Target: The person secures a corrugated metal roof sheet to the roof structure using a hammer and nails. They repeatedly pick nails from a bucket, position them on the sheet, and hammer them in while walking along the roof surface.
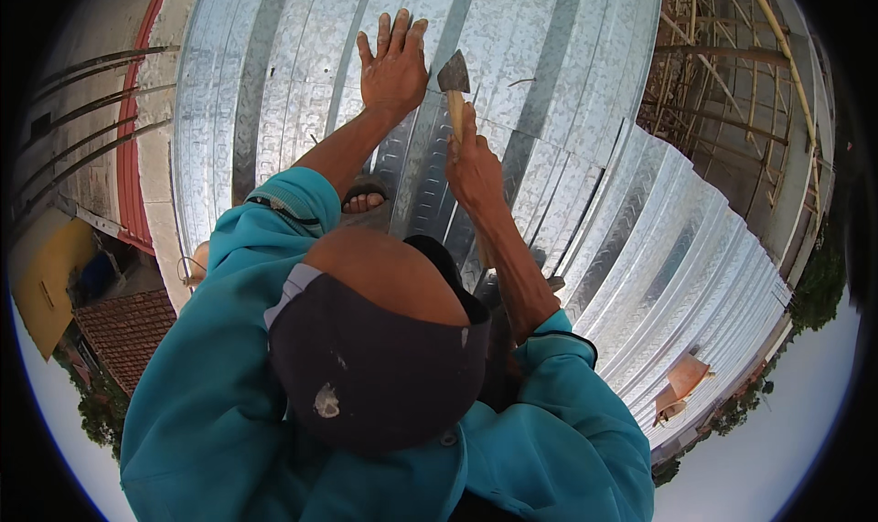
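Observation:
My left hand (395, 72) lies palm down on the ribbed metal roofing sheet (503, 28), its fingers spread and nothing in them. To its right, my right hand (475, 167) is closed around the pale wooden handle of a hatchet (454, 74). The hatchet's dark grey, wedge-shaped head points away from me, just beside my left hand; whether it touches the metal I cannot tell. A thin bent piece of dark wire or a nail (522, 81) is on the sheet right of the hatchet. My sandalled foot (364, 200) shows beneath my left forearm.
More ribbed sheeting (695, 248) steps down to the right, with an orange-brown object (686, 376) on it. Beyond the right edge stands bamboo scaffolding (777, 28). At the left are a pale wall ledge (157, 175), a red strip (131, 156) and dark bars (101, 143).

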A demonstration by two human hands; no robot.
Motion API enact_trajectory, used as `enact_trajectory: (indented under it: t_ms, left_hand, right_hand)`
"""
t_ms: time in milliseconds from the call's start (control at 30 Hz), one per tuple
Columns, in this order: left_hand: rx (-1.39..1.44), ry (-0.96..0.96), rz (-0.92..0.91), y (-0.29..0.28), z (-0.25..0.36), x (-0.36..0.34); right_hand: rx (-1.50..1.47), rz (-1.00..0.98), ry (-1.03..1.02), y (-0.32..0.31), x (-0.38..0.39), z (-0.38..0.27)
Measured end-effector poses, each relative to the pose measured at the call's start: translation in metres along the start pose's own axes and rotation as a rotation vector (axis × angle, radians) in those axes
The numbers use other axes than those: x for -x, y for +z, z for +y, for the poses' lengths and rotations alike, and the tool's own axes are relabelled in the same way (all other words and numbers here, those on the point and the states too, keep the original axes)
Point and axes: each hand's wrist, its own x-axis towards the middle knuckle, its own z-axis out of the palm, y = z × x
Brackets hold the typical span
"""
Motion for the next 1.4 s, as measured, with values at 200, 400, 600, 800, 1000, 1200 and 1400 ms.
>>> enact_trajectory:
  t_ms: [200, 400, 600, 800, 1000, 1200, 1400]
  left_hand:
    - [0.005, 0.017, 0.011, -0.003, -0.001, 0.013]
    - [0.001, 0.003, 0.010, 0.000, -0.005, 0.014]
    - [0.039, 0.023, 0.036, -0.001, 0.006, 0.015]
    - [-0.004, 0.037, 0.060, -0.004, -0.005, 0.014]
    - [-0.011, 0.002, -0.036, -0.008, 0.004, 0.012]
    - [0.002, 0.006, -0.022, -0.005, -0.003, 0.009]
    - [0.003, 0.026, 0.008, -0.005, -0.002, 0.013]
  right_hand:
    - [-0.091, 0.287, -0.162, -0.039, 0.004, -0.021]
    - [-0.300, 0.363, -0.202, -0.069, 0.023, -0.043]
    - [0.114, -0.004, 0.017, -0.001, 0.006, -0.003]
    - [-0.046, 0.188, 0.052, -0.020, 0.030, -0.024]
    - [-0.124, 0.414, -0.269, -0.011, 0.043, -0.025]
    - [-0.090, 0.275, 0.012, 0.004, 0.009, -0.032]
    - [-0.197, 0.384, -0.180, -0.028, 0.038, -0.043]
